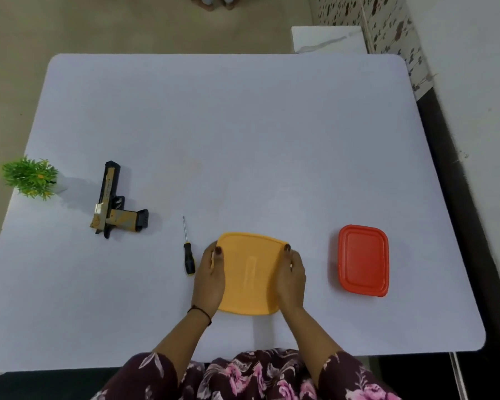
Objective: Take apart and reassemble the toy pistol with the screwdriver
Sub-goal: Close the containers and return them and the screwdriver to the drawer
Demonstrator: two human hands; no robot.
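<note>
We have the broad white table (pixel 243 125) before us. On its near middle sits the rounded-square yellow plastic box (pixel 250 272), lid on, held between both hands. The left hand (pixel 210 280) wraps its left edge and the right hand (pixel 292 277) its right edge. Each thumb lies over a far corner of the lid and the fingers curl down the sides; how far they reach underneath we cannot tell.

Apart to the right sits a red rectangular plastic box (pixel 363 259), also lidded and untouched. Well off to the left the black-and-tan toy pistol (pixel 110 202) lies on its side, muzzle pointing away from us and grip toward the middle. Beyond it, at the table's left edge, stands a small green artificial plant in a white pot (pixel 29 177). The slim screwdriver with a black-and-yellow handle (pixel 188 255) lies just beside the left hand, tip pointing away.

We judge that the pistol has not been opened yet. The step in hand looks like readying the yellow plastic box, probably lifting its lid so that loose screws have a home. To do this well, we should keep the box flat on the table, hold it down with one hand and peel up a corner gently with the other—a sudden pop could knock the screwdriver and set it rolling. Then we lay the lid aside, clear of the pistol, and leave the open box close to where we will work.
</note>
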